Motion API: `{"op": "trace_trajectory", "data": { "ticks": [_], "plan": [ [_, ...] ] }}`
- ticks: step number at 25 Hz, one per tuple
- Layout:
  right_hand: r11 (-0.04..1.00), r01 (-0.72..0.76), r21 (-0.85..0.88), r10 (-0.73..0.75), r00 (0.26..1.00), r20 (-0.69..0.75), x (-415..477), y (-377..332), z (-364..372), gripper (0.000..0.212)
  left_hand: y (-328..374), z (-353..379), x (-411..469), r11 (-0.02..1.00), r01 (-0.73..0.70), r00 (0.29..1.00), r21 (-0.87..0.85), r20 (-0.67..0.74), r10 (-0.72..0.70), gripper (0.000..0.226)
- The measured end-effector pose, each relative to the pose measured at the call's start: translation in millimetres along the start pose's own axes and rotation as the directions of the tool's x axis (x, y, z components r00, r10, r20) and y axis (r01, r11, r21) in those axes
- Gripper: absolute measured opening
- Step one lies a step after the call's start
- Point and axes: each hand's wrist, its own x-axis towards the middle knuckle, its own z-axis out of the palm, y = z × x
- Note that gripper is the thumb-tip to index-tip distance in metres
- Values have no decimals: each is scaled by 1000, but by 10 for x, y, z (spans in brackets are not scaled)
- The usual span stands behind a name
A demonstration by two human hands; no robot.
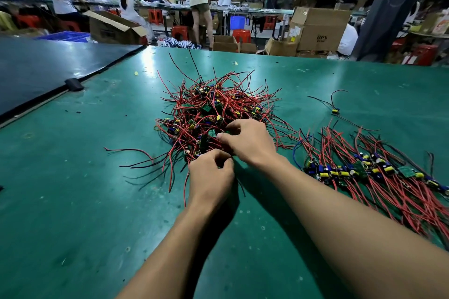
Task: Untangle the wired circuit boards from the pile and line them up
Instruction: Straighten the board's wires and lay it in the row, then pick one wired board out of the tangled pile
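Note:
A tangled pile [209, 109] of small green circuit boards with red and black wires lies in the middle of the green table [73, 201]. My left hand [210, 177] is at the pile's near edge, fingers curled and pinching wires there. My right hand [247, 141] reaches into the pile's near right side, fingers curled round a board or its wires; what exactly it holds is hidden. To the right lies a row of lined-up boards [364, 170], their red wires fanned toward the near right. One single board [335, 111] with black and red wires lies apart, farther back.
A dark blue mat [48, 65] covers the adjoining table at the left, with a black block [74, 84] at its edge. Beyond the far edge stand cardboard boxes [318, 29], red stools and several people at other benches.

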Motion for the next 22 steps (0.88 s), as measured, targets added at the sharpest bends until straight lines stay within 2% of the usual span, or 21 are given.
{"op": "trace_trajectory", "data": {
  "ticks": [3,7,8,10,11,14,16,17,19,22],
  "plan": [
    [988,0,157,4,1000,-28,10,34,-147,23,18,-8,-8,1000,-2,1000,-23,3,2,13],
    [907,-78,414,113,992,-61,59,48,-379,19,19,2,-41,996,-20,1000,-85,20,22,12],
    [829,-114,547,158,987,-34,57,30,-442,15,20,6,-52,995,-35,999,-90,22,37,12],
    [562,-183,807,204,976,79,11,-34,-586,7,33,14,-72,993,-81,996,-85,23,83,11],
    [439,-197,877,190,974,123,-34,-48,-659,7,45,14,-85,990,-103,994,-93,21,105,11],
    [194,-199,961,77,979,187,-225,39,-838,10,97,38,-126,979,-160,986,-129,18,163,9],
    [39,-250,968,-9,968,250,-389,152,-889,17,134,94,-174,974,-173,980,-148,72,185,8],
    [-36,-293,955,-41,956,292,-478,203,-886,21,157,127,-204,968,-129,981,-214,117,156,9],
    [-144,-377,915,-55,926,373,-654,324,-847,23,238,189,-270,888,87,967,-451,254,34,13],
    [-200,-479,855,-32,875,483,-892,518,-761,24,373,221,-341,607,405,889,-684,449,-88,21]
  ]
}}
